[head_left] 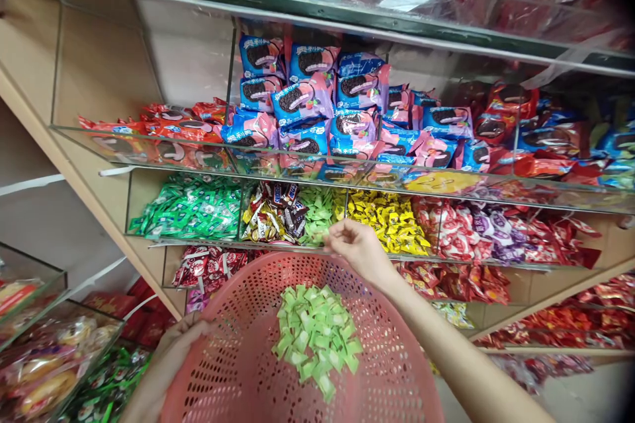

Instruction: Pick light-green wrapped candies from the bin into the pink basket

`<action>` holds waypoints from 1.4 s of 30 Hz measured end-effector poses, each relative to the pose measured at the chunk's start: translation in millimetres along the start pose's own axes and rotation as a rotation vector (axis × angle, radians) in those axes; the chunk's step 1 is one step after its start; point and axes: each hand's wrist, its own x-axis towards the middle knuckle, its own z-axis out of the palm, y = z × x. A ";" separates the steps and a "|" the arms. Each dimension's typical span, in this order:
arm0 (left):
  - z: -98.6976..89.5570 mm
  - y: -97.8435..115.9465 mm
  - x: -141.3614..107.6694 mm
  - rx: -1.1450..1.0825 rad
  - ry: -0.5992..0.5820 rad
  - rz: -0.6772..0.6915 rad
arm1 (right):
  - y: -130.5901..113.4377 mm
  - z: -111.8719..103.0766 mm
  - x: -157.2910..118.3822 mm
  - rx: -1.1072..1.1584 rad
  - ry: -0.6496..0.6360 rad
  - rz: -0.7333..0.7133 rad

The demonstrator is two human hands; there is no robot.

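Light-green candies lie in a loose heap in a red perforated basket, below the right hand's fingers and to the right of the left hand's. The left hand holds the basket by its left rim, its fingers bent against the plastic. The right hand reaches over the far rim, thumb and forefinger drawn close together and the other fingers curled in; whether anything is pinched between them cannot be told. Just beyond the right fingertips, a clear-walled compartment holds more light-green packets. Left of those fingers, on the same shelf, are dark and gold snack packets, then a wide bin of green packets; to their right come yellow packets, red-and-white packets and purple ones. Above the fingers, a higher shelf carries stacked blue-and-pink biscuit packs between red packs and darker ones, with a yellow label on its clear front. Red packets fill a lower shelf. Far left of the left fingers stand more clear bins of bagged goods, beside pale wooden shelf sides.
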 end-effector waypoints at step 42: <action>-5.6 -9.0 6.0 -0.005 -0.036 0.015 | 20.8 -4.7 -35.6 -0.171 -0.140 0.168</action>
